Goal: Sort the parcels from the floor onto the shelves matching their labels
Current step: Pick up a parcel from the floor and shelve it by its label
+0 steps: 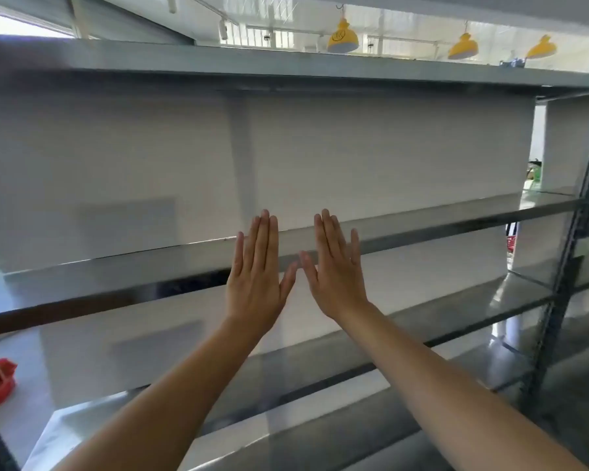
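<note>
Parcels: none in view; judged floorward, below both hands. Left hand (255,270) and right hand (335,270) level before shelf (116,266), neither nearer. Each grip flat, spread, empty.

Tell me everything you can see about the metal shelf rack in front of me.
The metal shelf rack looks like shiny grey steel, with several flat tiers one above another and a dark slotted upright post at its right end. White panels stand behind it. The left hand and right hand are held flat, fingers straight, in front of its middle tier. Whether they touch it cannot be told.
</note>
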`<move>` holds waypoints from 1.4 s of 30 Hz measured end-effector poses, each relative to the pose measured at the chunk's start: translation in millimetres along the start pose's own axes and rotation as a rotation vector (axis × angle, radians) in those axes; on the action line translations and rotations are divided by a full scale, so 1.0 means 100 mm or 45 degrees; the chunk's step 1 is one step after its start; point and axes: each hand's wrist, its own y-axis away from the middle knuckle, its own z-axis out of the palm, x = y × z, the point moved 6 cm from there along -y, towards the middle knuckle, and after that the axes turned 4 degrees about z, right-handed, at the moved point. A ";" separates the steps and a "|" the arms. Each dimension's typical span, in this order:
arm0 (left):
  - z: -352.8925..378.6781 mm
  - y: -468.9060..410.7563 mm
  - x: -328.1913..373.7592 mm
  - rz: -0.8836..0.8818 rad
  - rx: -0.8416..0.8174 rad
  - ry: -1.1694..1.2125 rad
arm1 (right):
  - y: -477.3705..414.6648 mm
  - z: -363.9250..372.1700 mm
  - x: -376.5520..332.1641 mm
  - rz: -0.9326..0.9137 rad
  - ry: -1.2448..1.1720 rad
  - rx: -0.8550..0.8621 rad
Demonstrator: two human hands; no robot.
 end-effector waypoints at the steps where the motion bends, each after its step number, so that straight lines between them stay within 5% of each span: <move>1: 0.04 -0.04 0.10 0.008 -0.015 0.017 | 0.02 -0.06 0.12 0.034 0.034 0.005; 28: 1.01 -0.91 5.04 0.413 -0.065 0.594 | 1.25 -2.18 4.48 0.562 0.523 0.100; 42: 0.69 -0.67 7.18 0.729 -0.095 0.967 | 2.61 -3.34 5.68 0.936 0.879 0.205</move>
